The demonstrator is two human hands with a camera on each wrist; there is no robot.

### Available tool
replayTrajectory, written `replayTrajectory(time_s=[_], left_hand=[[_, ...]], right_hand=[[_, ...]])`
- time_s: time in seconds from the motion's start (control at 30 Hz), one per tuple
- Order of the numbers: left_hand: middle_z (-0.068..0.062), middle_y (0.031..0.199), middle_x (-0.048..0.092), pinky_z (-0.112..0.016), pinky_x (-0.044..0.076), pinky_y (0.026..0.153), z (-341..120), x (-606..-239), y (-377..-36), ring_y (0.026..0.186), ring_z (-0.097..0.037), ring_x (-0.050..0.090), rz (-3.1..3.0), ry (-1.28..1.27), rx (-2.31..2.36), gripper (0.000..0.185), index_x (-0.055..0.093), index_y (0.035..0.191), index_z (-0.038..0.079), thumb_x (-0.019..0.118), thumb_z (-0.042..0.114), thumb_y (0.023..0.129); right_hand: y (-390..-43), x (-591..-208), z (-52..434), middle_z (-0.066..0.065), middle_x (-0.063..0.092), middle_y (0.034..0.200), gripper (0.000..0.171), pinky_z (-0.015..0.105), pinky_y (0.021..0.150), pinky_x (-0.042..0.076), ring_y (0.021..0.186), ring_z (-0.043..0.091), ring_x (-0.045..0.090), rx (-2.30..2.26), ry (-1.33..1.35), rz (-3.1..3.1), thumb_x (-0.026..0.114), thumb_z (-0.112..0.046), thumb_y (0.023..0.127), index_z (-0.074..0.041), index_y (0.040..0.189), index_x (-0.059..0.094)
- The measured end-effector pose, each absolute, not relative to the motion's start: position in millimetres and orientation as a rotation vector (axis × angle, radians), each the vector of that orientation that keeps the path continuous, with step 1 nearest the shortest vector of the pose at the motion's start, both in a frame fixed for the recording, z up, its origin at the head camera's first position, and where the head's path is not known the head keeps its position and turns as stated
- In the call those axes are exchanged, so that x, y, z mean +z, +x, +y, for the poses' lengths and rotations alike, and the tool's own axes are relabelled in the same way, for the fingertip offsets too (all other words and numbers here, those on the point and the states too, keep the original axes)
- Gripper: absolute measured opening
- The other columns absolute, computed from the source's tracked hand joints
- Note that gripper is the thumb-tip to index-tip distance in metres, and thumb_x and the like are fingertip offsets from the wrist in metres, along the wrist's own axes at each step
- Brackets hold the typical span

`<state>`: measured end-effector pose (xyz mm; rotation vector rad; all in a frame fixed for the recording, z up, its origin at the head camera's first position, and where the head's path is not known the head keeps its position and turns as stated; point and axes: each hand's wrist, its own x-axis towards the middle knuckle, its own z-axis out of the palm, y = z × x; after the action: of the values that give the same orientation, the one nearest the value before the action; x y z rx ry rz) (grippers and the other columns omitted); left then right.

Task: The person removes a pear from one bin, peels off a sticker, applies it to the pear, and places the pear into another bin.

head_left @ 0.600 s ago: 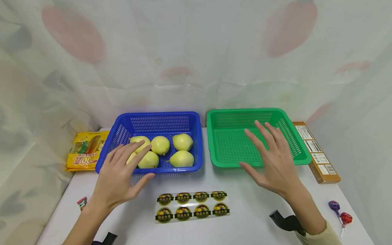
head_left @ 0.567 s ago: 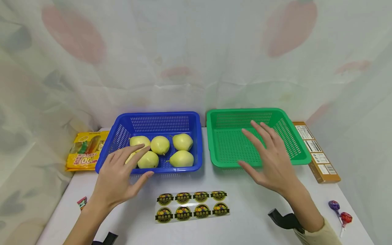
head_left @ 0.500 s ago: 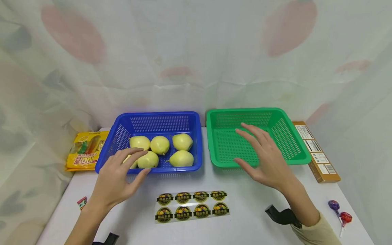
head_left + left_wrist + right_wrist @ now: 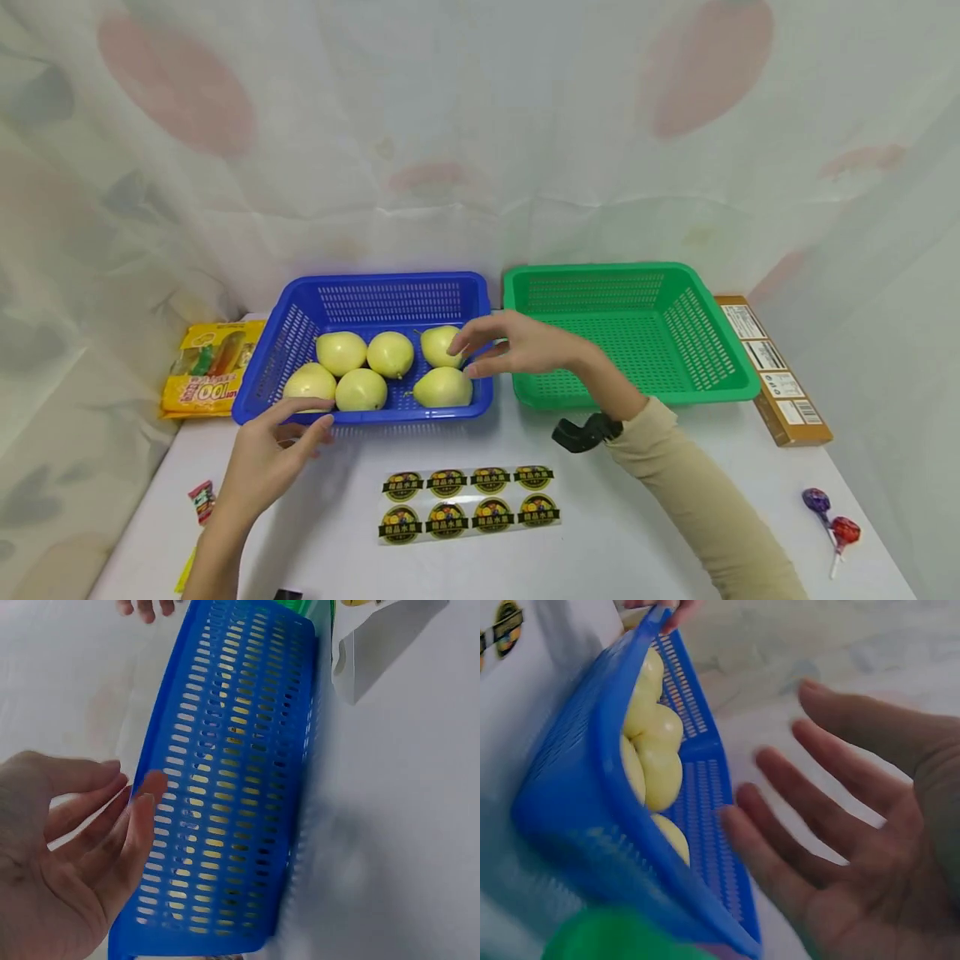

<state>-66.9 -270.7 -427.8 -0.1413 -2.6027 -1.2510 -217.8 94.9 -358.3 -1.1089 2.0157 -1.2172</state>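
Five smooth, pale yellow pears [image 4: 386, 369] lie in the blue basket [image 4: 375, 293], a rectangular plastic tray with slotted walls and a perforated floor. The right hand [image 4: 513, 346] hovers over the basket's right end, just above the two rightmost pears, its fingers loosely spread and holding nothing; in the right wrist view the palm [image 4: 877, 847] faces the basket's inside, fingers straight and parted. The left hand [image 4: 266, 454] is at the basket's near left corner, fingers relaxed and nearly straight, with the fingertips [image 4: 142, 814] at the rim of the slotted wall [image 4: 225, 787]. Whether they actually touch it I cannot tell. Just right of the blue basket stands a green basket [image 4: 708, 333] of the same perforated make. On the white surface [image 4: 637, 517], near the baskets, lies a glossy sheet of round stickers [image 4: 468, 493]. A yellow snack packet [image 4: 210, 367] lies to the left, a flat brown box [image 4: 780, 375] and two wrapped lollipops [image 4: 828, 510] to the right.
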Motion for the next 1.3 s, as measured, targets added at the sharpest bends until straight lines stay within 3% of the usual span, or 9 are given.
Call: replayTrajectory(time_s=[0.07,0.23,0.3,0.53,0.77,1.03,1.3], left_hand=[[-0.019,0.115,0.078,-0.025,0.068,0.062,-273,-433,-67,0.076,-0.003,0.078,-2.579,-0.112,-1.323,0.023,0.077,0.122,0.004,0.079,0.004,0.099],[-0.001,0.11,0.076,-0.03,0.07,0.067,-277,-443,-67,0.08,-0.005,0.08,-2.528,-0.084,-1.403,0.02,0.078,0.119,-0.001,0.078,0.0,0.099],[0.005,0.108,0.074,-0.03,0.071,0.068,-278,-445,-66,0.08,-0.006,0.08,-2.511,-0.072,-1.421,0.02,0.078,0.119,-0.002,0.077,0.001,0.099],[0.009,0.106,0.075,-0.031,0.071,0.069,-277,-447,-66,0.079,-0.007,0.08,-2.473,-0.022,-1.487,0.021,0.079,0.119,-0.001,0.078,0.001,0.098],[0.012,0.105,0.077,-0.031,0.07,0.069,-277,-449,-66,0.08,-0.007,0.08,-2.426,-0.001,-1.546,0.022,0.079,0.119,-0.002,0.079,-0.001,0.097],[0.009,0.109,0.076,-0.031,0.07,0.07,-277,-451,-67,0.08,-0.009,0.081,-2.388,-0.001,-1.582,0.024,0.079,0.12,-0.004,0.079,-0.004,0.096],[0.003,0.115,0.073,-0.028,0.07,0.076,-281,-453,-67,0.088,-0.012,0.08,-2.453,-0.104,-1.58,0.025,0.076,0.125,-0.003,0.074,-0.002,0.1]], right_hand=[[-229,-362,78,0.023,0.066,0.146,0.036,0.035,0.116,0.06,0.143,0.042,0.062,-1.159,-1.109,1.916,0.072,-0.008,0.103,-0.002,0.138,0.067],[-250,-370,39,0.018,0.064,0.151,0.039,0.028,0.117,0.058,0.151,0.04,0.056,-0.945,-1.068,1.852,0.074,-0.009,0.102,0.001,0.139,0.068],[-257,-374,28,0.015,0.062,0.153,0.041,0.029,0.119,0.057,0.153,0.04,0.053,-0.88,-1.037,1.854,0.075,-0.007,0.101,0.002,0.141,0.068],[-271,-386,8,0.005,0.059,0.161,0.046,0.035,0.129,0.048,0.162,0.032,0.041,-0.775,-0.894,1.805,0.078,-0.002,0.098,-0.004,0.143,0.069],[-273,-389,3,-0.001,0.049,0.169,0.052,0.033,0.112,0.057,0.158,0.024,0.041,-0.674,-0.866,1.794,0.081,-0.005,0.097,-0.015,0.146,0.069],[-271,-390,-2,-0.002,0.039,0.175,0.062,0.044,0.11,0.061,0.155,0.024,0.042,-0.601,-0.842,1.839,0.081,-0.008,0.097,-0.022,0.155,0.061],[-270,-392,-5,-0.001,0.033,0.177,0.066,0.04,0.099,0.066,0.149,0.022,0.047,-0.545,-0.844,1.843,0.08,-0.013,0.099,-0.026,0.159,0.056]])
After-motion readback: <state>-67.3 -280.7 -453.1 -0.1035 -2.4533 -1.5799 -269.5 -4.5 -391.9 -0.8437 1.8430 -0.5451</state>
